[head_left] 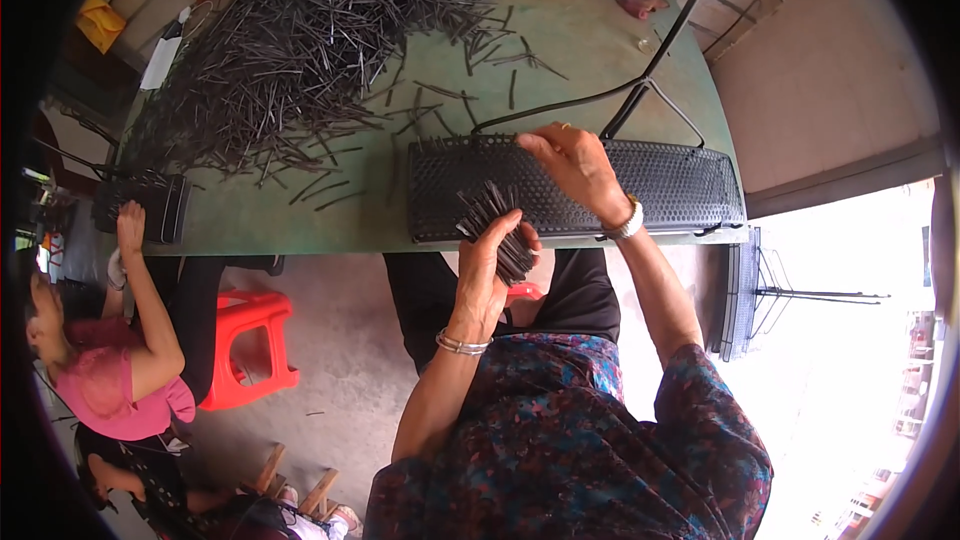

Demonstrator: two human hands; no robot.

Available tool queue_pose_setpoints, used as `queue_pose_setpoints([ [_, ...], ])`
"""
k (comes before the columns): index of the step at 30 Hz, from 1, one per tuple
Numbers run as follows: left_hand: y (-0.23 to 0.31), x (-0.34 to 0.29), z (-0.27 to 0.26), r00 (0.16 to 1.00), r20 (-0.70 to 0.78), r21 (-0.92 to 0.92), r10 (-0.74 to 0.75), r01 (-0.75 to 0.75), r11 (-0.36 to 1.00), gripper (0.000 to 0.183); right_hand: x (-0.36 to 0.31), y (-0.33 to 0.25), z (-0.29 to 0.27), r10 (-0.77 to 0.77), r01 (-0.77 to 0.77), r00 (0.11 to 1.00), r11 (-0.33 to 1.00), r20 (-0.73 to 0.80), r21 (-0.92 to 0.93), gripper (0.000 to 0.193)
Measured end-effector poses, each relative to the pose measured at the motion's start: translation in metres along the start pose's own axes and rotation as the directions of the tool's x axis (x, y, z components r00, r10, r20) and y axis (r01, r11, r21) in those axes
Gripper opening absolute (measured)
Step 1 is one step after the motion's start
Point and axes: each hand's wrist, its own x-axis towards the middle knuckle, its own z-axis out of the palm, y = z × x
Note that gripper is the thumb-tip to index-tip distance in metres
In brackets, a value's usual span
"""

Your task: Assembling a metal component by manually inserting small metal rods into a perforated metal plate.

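Observation:
My left hand [490, 252] is wrapped round a bundle of short dark sticks [487, 205], just in front of a black perforated metal rack [640, 185]. The rack lies along the near edge of the green table. My right hand [580, 165] is over the rack's far edge, its thumb and fingers pinched together; what they hold, if anything, is too small to make out. Short stick ends stand along the far left edge of the rack, left of my right fingertips.
A big heap of loose dark sticks [310, 40] covers the table's [570, 50] far left. Black rods [640, 90] rise behind the rack. At left, a person in pink [120, 370] works at another black rack [165, 208]. A red stool [250, 340] stands on the floor.

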Motion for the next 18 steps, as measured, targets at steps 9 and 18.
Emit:
queue_pose_setpoints([
  [9, 0.003, -0.001, 0.015, 0.995, -0.035, 0.116, 0.095, -0.091, 0.989, 0.018, -0.025, -0.015, -0.015, 0.105, -0.288, 0.898, 0.874, 0.427, 0.391, 0.019],
  [18, 0.003, 0.003, 0.009, 0.997, -0.079, -0.039, -0.019, 0.016, 0.999, 0.028, -0.006, -0.015, -0.010, 0.101, 0.001, 0.948, 0.948, -0.303, 0.318, 0.007],
])
